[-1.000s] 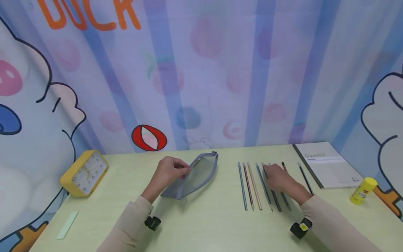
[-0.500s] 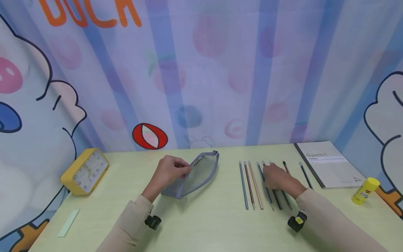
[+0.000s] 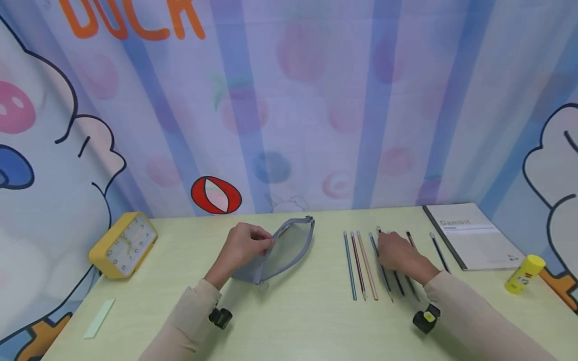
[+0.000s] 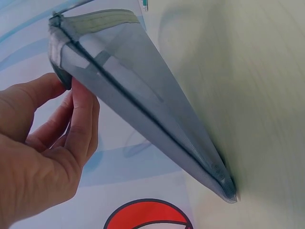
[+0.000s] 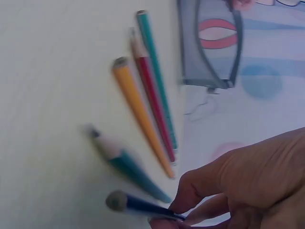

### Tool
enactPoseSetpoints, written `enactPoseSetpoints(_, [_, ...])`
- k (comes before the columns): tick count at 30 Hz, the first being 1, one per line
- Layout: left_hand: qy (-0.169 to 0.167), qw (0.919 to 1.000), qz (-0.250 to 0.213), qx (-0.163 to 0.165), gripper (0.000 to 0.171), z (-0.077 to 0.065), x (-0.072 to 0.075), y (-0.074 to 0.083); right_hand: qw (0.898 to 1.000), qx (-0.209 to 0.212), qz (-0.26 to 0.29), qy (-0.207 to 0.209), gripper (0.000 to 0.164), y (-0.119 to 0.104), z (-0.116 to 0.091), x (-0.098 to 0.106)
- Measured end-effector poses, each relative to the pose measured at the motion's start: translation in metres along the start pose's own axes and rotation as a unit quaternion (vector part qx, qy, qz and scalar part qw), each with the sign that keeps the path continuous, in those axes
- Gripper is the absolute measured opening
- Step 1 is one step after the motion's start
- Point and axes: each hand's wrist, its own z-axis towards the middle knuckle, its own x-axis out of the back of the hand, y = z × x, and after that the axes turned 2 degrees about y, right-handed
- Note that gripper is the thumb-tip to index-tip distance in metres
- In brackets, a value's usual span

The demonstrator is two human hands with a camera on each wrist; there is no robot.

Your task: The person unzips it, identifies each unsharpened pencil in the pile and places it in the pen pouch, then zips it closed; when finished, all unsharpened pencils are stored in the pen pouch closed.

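Note:
My left hand (image 3: 246, 245) pinches the upper edge of a grey-blue mesh zip pouch (image 3: 289, 250), whose mouth gapes toward the right. Close up in the left wrist view, thumb and fingers hold the pouch (image 4: 138, 105) by its zipped rim. My right hand (image 3: 402, 253) pinches one end of a dark blue pencil (image 5: 143, 205), partly hidden under the hand in the head view. Left of it lie a teal pencil (image 5: 131, 171), an orange pencil (image 5: 143, 117), a red pencil (image 5: 155, 105) and a green-blue pencil (image 5: 157, 81). More pencils lie beneath and right of the hand.
A dark pencil (image 3: 439, 250) lies beside a Gambit notebook (image 3: 478, 238) at right. A yellow glue stick (image 3: 524, 275) stands near the notebook's corner. At far left are a yellow clock (image 3: 124, 245) and a pale green strip (image 3: 99, 319). A printed curtain (image 3: 298, 125) hangs behind the table.
My right hand has moved slightly left over the pencils, and the dark blue pencil in its fingers has shifted slightly upward in the head view. My left hand keeps its hold on the pouch.

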Motion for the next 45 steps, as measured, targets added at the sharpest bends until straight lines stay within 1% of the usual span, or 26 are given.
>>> enactPoseSetpoints(3, [0.002,1.0000,0.000,0.000,0.009,-0.001,0.001,0.000,0.998,-0.011,0.066,-0.011,0.053,-0.004,-0.001,0.009])
enactPoseSetpoints(6, [0.002,1.0000,0.001,-0.001,0.009,-0.001,0.001,-0.001,0.991,0.003,0.134,-0.027,0.066,-0.011,-0.004,0.023])
enactPoseSetpoints(7, [0.002,1.0000,0.000,-0.002,0.008,-0.001,0.001,-0.002,0.987,0.006,0.158,-0.034,0.068,-0.015,-0.006,0.027])
enactPoseSetpoints(9, [0.000,1.0000,-0.002,-0.006,0.008,0.000,0.001,-0.003,0.979,0.030,0.196,-0.044,0.069,-0.025,-0.009,0.038])
enactPoseSetpoints(11, [0.000,1.0000,-0.005,-0.009,0.008,-0.001,0.002,-0.003,0.968,0.058,0.236,-0.061,0.068,-0.035,-0.012,0.048])
enactPoseSetpoints(14, [0.001,0.9999,-0.007,-0.010,0.009,-0.001,0.001,-0.003,0.943,0.095,0.306,-0.096,0.066,-0.050,-0.015,0.057])
enactPoseSetpoints(17, [0.001,0.9999,-0.008,-0.009,0.009,-0.001,0.000,-0.001,0.922,0.118,0.346,-0.126,0.064,-0.063,-0.014,0.057])
enactPoseSetpoints(21, [-0.001,0.9999,-0.014,-0.007,0.009,0.001,-0.001,-0.001,0.900,0.120,0.383,-0.171,0.064,-0.080,-0.003,0.044])
enactPoseSetpoints(23, [-0.002,0.9998,-0.017,-0.006,0.009,0.001,-0.002,-0.001,0.885,0.115,0.406,-0.196,0.064,-0.089,0.005,0.033])
enactPoseSetpoints(26, [-0.001,0.9998,-0.020,-0.005,0.009,0.000,-0.002,-0.001,0.856,0.096,0.459,-0.218,0.066,-0.100,0.020,0.012])
enactPoseSetpoints(27, [0.000,0.9998,-0.020,-0.005,0.009,0.000,-0.002,0.000,0.843,0.089,0.482,-0.221,0.067,-0.104,0.024,0.005])
enactPoseSetpoints(29, [0.002,0.9998,-0.019,-0.006,0.009,0.000,-0.003,0.000,0.813,0.073,0.535,-0.218,0.064,-0.110,0.034,-0.008])
enactPoseSetpoints(30, [0.002,0.9998,-0.020,-0.006,0.009,0.000,-0.003,0.000,0.799,0.058,0.560,-0.212,0.063,-0.114,0.039,-0.014])
enactPoseSetpoints(31, [0.003,0.9998,-0.020,-0.006,0.009,0.000,-0.003,0.000,0.788,0.045,0.579,-0.205,0.061,-0.117,0.044,-0.020])
enactPoseSetpoints(32, [0.003,0.9998,-0.019,-0.007,0.009,0.000,-0.003,0.000,0.781,0.037,0.593,-0.195,0.058,-0.120,0.049,-0.025])
enactPoseSetpoints(34, [0.003,0.9998,-0.018,-0.008,0.009,0.001,-0.003,0.000,0.771,0.023,0.612,-0.178,0.052,-0.127,0.057,-0.033])
enactPoseSetpoints(35, [0.003,0.9998,-0.018,-0.008,0.009,0.001,-0.003,0.000,0.769,0.018,0.616,-0.169,0.052,-0.130,0.060,-0.036])
enactPoseSetpoints(37, [0.003,0.9998,-0.019,-0.010,0.009,0.001,-0.003,0.000,0.773,0.014,0.614,-0.155,0.050,-0.137,0.066,-0.041])
enactPoseSetpoints(38, [0.002,0.9997,-0.020,-0.012,0.009,0.001,-0.003,0.000,0.774,0.013,0.615,-0.151,0.054,-0.140,0.068,-0.043])
enactPoseSetpoints(40, [0.000,0.9997,-0.021,-0.014,0.010,0.001,-0.002,0.000,0.774,0.006,0.617,-0.142,0.056,-0.146,0.072,-0.045])
enactPoseSetpoints(41, [-0.001,0.9996,-0.022,-0.015,0.010,0.001,-0.002,0.000,0.779,0.002,0.612,-0.133,0.056,-0.149,0.073,-0.046])
enactPoseSetpoints(44, [-0.001,0.9996,-0.021,-0.020,0.011,0.001,-0.001,0.000,0.800,-0.021,0.590,-0.108,0.050,-0.158,0.078,-0.047])
enactPoseSetpoints(45, [0.001,0.9996,-0.020,-0.022,0.011,0.001,0.000,0.000,0.807,-0.029,0.581,-0.101,0.043,-0.161,0.079,-0.048])
